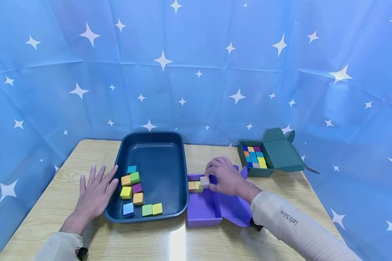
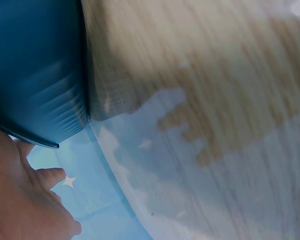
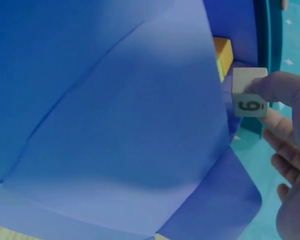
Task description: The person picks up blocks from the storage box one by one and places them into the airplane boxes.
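My right hand (image 1: 225, 174) pinches a whitish cube (image 1: 204, 182) between thumb and fingers, over the far right corner of the purple box (image 1: 204, 221). In the right wrist view that cube (image 3: 249, 92) carries a printed mark like a 6 or 9. Beside it in the box sit an orange cube (image 1: 191, 186) and a yellow-green cube (image 1: 198, 186). With fingers spread, my left hand (image 1: 96, 194) rests at the left rim of the dark blue tray (image 1: 156, 152). Several coloured cubes lie in the tray's near left part, among them a light blue cube (image 1: 128, 210).
A dark green box (image 1: 256, 173) full of coloured cubes stands at the back right, its lid (image 1: 281, 152) folded open to the right. The purple lid (image 1: 235, 208) lies open under my right forearm. Behind the wooden table (image 1: 130, 239) hangs a blue starred cloth (image 1: 196, 43).
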`<state>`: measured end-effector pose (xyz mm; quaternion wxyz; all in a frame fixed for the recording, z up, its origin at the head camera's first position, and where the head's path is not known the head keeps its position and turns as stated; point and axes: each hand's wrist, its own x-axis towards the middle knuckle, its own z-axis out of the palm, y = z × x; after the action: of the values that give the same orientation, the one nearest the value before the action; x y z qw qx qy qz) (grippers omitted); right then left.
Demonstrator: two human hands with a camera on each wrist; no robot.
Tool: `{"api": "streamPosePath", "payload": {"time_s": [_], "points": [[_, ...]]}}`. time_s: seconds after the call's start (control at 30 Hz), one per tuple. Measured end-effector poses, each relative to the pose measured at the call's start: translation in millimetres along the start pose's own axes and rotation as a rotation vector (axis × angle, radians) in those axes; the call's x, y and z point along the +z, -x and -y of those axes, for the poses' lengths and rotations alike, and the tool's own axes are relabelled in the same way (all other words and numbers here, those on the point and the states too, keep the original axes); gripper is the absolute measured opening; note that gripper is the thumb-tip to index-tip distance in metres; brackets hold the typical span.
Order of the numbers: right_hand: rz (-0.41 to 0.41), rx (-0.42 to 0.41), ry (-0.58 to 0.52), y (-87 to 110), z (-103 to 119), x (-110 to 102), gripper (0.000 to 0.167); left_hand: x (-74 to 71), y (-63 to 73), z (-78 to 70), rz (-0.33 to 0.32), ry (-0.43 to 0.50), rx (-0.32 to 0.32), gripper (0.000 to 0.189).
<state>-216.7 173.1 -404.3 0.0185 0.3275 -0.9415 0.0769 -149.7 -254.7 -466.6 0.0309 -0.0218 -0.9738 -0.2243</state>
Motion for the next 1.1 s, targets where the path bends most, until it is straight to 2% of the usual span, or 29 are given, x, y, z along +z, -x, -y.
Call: {"api": "streamPosePath", "payload": {"time_s": [0.33, 0.57, 0.8, 1.1], "points": [[0.043, -0.003, 0.060, 2.0, -5, 13, 0.024, 0.1, 0.5, 0.6, 0.007, 0.003, -0.006, 0.059], [0.015, -0.014, 0.072, 1.3, -7, 11, 0.021, -0.1, 0.2, 0.2, 0.006, 0.012, -0.006, 0.059], [0.068, -0.046, 0.095, 1.1, -8, 18, 0.014, 0.0, 0.0, 0.3, 0.004, 0.004, -0.006, 0.059], [0.042, -0.081, 0.208, 0.6, -5, 21, 0.019, -0.2, 0.2, -0.3, -0.001, 0.005, -0.005, 0.059]]}}
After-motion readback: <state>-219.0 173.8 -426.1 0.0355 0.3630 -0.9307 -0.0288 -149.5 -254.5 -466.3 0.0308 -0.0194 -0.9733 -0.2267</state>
